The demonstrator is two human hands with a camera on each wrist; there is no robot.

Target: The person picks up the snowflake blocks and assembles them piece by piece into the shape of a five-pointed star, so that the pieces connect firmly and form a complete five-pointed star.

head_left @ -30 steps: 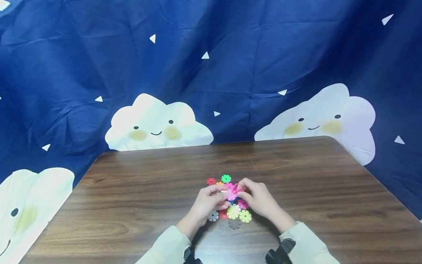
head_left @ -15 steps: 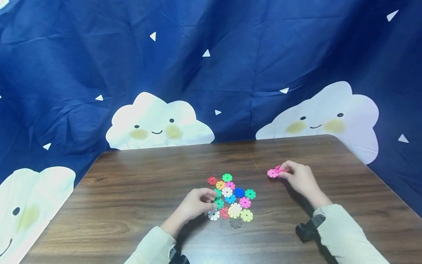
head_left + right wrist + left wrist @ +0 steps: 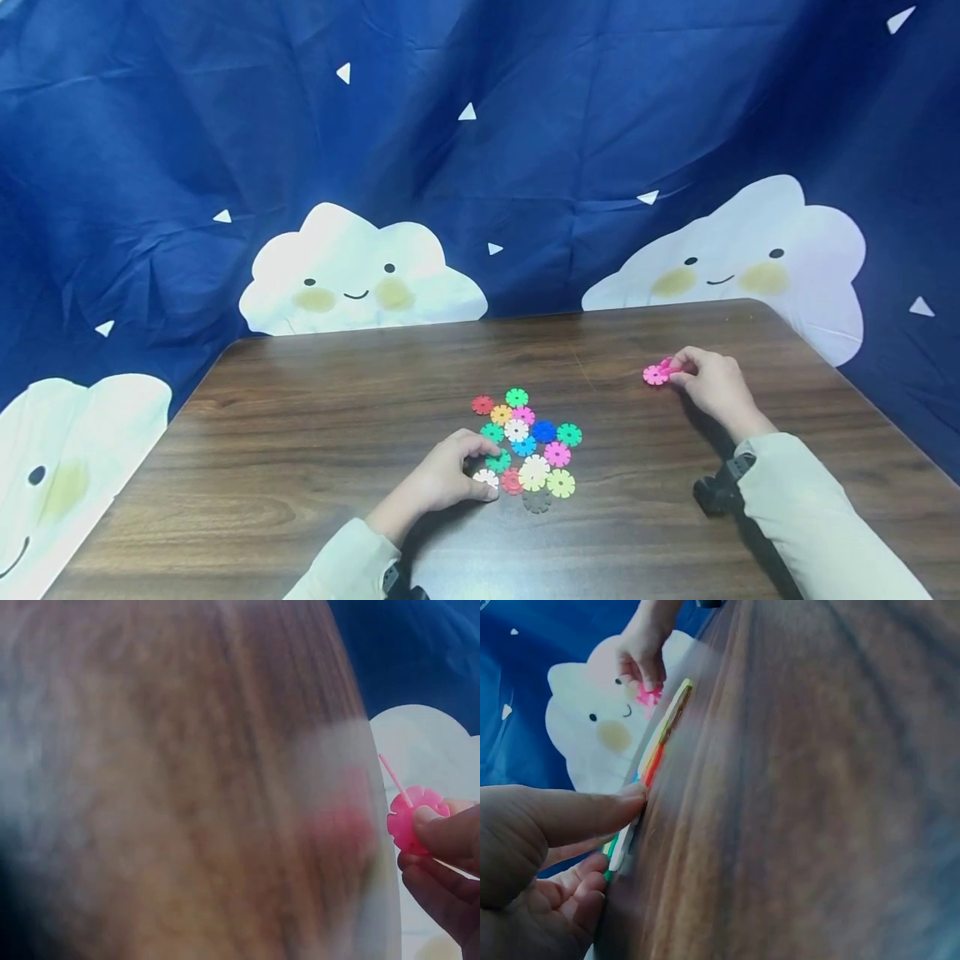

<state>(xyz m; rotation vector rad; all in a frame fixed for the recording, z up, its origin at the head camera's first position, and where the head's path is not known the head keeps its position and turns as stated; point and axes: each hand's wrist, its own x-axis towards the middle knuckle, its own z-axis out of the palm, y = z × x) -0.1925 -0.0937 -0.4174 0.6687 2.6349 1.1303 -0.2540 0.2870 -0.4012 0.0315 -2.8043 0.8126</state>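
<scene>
Two pink notched snowflake discs [image 3: 656,375], fitted together at an angle, are pinched between thumb and fingertips of my right hand [image 3: 716,385] at the table's right. In the right wrist view one pink disc [image 3: 409,823] faces the camera while the other shows edge-on. My left hand [image 3: 444,472] lies at the left side of the loose discs, its thumb and fingers spread apart. Its thumb is at a white disc [image 3: 486,479], partly covering it; the index finger is near a green disc [image 3: 498,461]. In the left wrist view, the discs appear edge-on beside the thumb.
Loose snowflake discs lie in a cluster mid-table, among them red [image 3: 482,405], dark blue [image 3: 543,432], yellow [image 3: 561,483] and brown [image 3: 537,501]. The brown wooden table [image 3: 315,417] ends before a blue cloth [image 3: 420,150] printed with clouds.
Both hands were together over the cluster. The right hand has moved right and away with the joined pink discs; the left hand has drawn back to the cluster's left edge.
</scene>
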